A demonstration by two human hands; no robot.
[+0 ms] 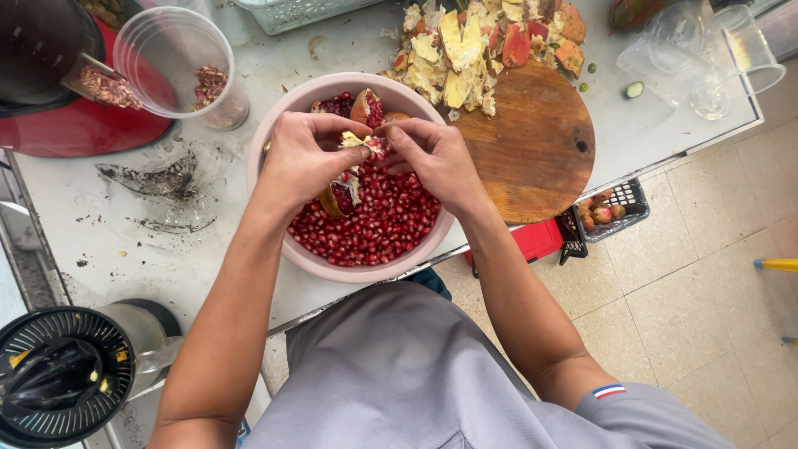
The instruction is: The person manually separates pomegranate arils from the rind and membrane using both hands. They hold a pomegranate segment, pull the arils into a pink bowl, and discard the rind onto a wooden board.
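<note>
In the head view, a pomegranate piece [353, 166] is gripped over a pink bowl [274, 133] by both hands. The left hand [303, 158] is closed around the piece's left side, its fingers [332, 126] curled over the top and clamped on the rind. The right hand [432, 158] is met with it from the right, its fingers [399, 137] pinched together on the pale pith at the top of the piece. The bowl is set on the counter [125, 241] near its front edge, and red seeds [374, 229] are heaped in its near half. Further pomegranate chunks [353, 106] are seen at the bowl's far rim.

Just right of the bowl, a round wooden board [532, 141] is laid, overhanging the counter edge. At its far side a pile of peels [478, 46] is spread. Far right, clear cups [706, 58] are lying on the counter. Far left, a clear cup [170, 58] with some seeds is placed beside a red machine [75, 125]. Near left, a black citrus juicer [58, 378] is seen. Dark smears are visible on the counter left of the bowl. On the tiled floor [706, 274] below the board, a black crate [619, 208] with fruit is stood.
</note>
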